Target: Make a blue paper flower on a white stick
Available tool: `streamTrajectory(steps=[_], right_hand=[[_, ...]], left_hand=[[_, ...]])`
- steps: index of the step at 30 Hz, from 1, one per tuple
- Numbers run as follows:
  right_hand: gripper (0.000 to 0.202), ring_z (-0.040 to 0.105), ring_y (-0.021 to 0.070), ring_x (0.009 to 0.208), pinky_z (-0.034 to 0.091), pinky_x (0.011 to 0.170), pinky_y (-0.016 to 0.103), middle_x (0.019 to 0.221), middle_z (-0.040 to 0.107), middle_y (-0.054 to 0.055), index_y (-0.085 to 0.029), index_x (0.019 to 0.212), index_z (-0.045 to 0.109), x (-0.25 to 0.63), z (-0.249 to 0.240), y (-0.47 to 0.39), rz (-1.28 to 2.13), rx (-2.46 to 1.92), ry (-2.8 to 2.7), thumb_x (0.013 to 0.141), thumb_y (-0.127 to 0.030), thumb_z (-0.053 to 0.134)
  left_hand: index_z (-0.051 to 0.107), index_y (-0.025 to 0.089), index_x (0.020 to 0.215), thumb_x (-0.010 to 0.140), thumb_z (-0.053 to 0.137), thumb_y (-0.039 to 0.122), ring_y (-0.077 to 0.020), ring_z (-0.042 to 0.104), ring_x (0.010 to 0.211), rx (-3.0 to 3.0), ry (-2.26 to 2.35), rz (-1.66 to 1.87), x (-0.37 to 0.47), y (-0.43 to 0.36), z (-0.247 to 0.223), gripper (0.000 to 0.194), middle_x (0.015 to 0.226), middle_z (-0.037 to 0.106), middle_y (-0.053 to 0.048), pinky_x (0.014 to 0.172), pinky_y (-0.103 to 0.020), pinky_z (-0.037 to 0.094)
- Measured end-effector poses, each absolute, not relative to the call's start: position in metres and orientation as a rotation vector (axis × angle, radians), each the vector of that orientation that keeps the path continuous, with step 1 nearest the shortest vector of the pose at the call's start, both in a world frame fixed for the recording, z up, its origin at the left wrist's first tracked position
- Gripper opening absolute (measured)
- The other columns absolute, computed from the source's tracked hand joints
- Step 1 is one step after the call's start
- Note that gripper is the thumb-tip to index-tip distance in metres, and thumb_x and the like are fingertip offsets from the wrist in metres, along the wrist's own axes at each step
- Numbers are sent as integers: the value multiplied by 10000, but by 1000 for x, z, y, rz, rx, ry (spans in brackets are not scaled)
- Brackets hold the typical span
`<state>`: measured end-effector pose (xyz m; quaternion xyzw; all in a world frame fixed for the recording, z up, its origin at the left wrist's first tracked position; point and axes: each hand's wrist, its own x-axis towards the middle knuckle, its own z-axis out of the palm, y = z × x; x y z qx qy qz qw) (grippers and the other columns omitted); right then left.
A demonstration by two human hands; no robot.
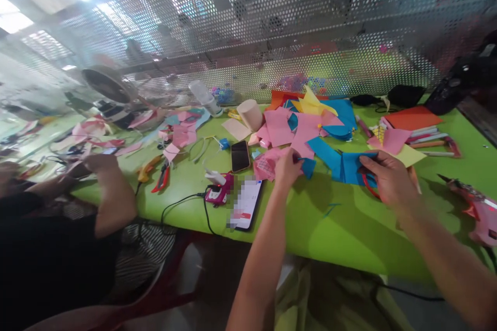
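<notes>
Scissors (369, 187), seen only as a red handle loop, sit at the right hand (390, 176), whose thumb and forefinger pinch a blue felt-like sheet (351, 168) over the front part of the green bench (303, 230). The left hand (287, 170) has its fingers closed on a small blue scrap (309, 167), just beside some pink felt-like pieces (305, 132). Good handling here would likely mean keeping the sheet flat and lightly taut, the fingers clear of the cutting line, and turning the material rather than the wrist so edges stay clean. Near the mesh panel (233, 51), a pale bottle-like object (204, 97) stands tilted; whether it holds anything cannot be made out.
</notes>
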<state>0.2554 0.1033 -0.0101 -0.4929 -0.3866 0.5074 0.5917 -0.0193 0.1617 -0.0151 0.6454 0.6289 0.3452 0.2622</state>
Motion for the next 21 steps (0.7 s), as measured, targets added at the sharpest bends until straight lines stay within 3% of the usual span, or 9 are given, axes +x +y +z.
streamTrajectory(steps=[4,9,13,16,21], right_hand=[[274,713,198,745,620,727,346,834,761,-23,-300,967,771,256,-12,103,1192,-1118,-952,787,-459,900],[260,742,212,819,633,785,366,909,790,-14,-294,976,770,251,-3,99,1263,-1038,-984,772,-406,885],[353,737,205,859,625,793,357,951,791,1,-304,1073,817,247,5,95,1215,-1071,-1096,757,-431,906],[459,712,191,798,601,714,323,868,757,-9,-305,1142,812,245,9,94,1136,-1085,-1181,721,-430,946],[441,699,180,756,579,681,304,842,754,0,-272,1085,795,244,10,94,1112,-1081,-1214,716,-448,961]], left_hand=[[639,192,855,798,774,159,-137,588,715,1368,1315,1278,-3,159,-17,150,747,628,21,684,-249,456],[716,179,950,800,807,277,-101,556,663,1158,1098,1289,22,145,-11,200,736,598,37,622,-215,461],[760,177,1016,797,826,306,-100,586,672,1151,1063,1245,38,135,-4,263,775,653,17,583,-195,469],[773,171,1024,783,828,279,-98,609,665,1153,1047,1208,48,129,-1,270,840,719,-7,585,-200,497],[772,169,994,802,805,265,-96,614,643,1184,1060,1200,59,120,2,217,842,732,-9,613,-219,523]])
